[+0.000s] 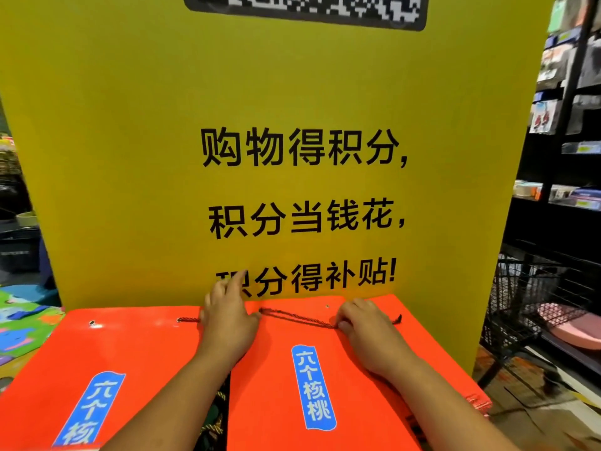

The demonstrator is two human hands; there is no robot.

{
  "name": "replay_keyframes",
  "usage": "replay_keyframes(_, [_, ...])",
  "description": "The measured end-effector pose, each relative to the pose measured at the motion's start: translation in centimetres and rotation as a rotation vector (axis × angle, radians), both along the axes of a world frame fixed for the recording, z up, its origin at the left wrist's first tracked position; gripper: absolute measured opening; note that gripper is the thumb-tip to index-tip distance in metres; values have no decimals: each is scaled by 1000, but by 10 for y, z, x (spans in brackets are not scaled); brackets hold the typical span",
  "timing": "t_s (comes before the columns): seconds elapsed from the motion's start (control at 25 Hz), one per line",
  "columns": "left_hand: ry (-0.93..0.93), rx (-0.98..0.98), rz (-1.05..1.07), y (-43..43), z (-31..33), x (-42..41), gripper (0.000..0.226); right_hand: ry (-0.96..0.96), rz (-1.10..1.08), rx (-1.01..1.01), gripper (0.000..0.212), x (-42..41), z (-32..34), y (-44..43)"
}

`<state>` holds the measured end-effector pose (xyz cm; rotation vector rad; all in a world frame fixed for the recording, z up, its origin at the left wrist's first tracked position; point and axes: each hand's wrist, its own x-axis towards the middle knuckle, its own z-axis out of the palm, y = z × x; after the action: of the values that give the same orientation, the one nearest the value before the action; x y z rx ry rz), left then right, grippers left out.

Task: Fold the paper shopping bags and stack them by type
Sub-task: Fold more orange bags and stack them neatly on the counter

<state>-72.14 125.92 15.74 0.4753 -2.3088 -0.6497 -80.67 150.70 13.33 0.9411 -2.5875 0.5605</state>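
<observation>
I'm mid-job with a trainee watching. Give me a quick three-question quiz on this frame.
1. True or false: the right hand pinches the dark rope handle of the right orange bag.
2. The left hand rests: A) in a wire basket B) by that bag's top edge, fingertips toward the sign C) on a shelf.
3. Fill in: the bag's label is ____ in colour.
Key: 1 true; 2 B; 3 blue.

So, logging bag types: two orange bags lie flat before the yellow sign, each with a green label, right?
One slip: the head view shows blue labels, not green, on the left bag and the right bag. Both orange bags lie flat before the yellow sign.
</observation>
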Motion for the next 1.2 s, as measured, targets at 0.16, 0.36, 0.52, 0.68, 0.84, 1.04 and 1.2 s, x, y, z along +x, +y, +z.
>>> replay_keyframes(0.16, [-121, -446, -356, 20, -1, 5, 48, 106, 66, 42, 6, 11, -6, -9])
replay_keyframes(0.36, [-153, -351, -556, 38, -8, 2, 34, -89, 71, -148, 27, 10, -3, -1])
replay_keyframes(0.52, [205, 590, -480, 26, 11, 10, 23, -97, 79, -269, 16, 0, -11, 2])
replay_keyframes(0.68, [341, 805, -270, 5, 20, 13, 26, -33, 204, -272, 32, -2, -17, -1])
replay_keyframes(0.84, [157, 239, -164, 1, 13, 11, 10, -7, 202, -262, 29, 0, -14, 0])
replay_keyframes(1.04, [66, -517, -303, 26, 16, 7, 42, 31, 115, -100, 43, 9, -10, 0])
replay_keyframes(1.2, [-222, -689, -515, 38, -1, 2, 47, 39, 199, -28, 40, 9, -10, -5])
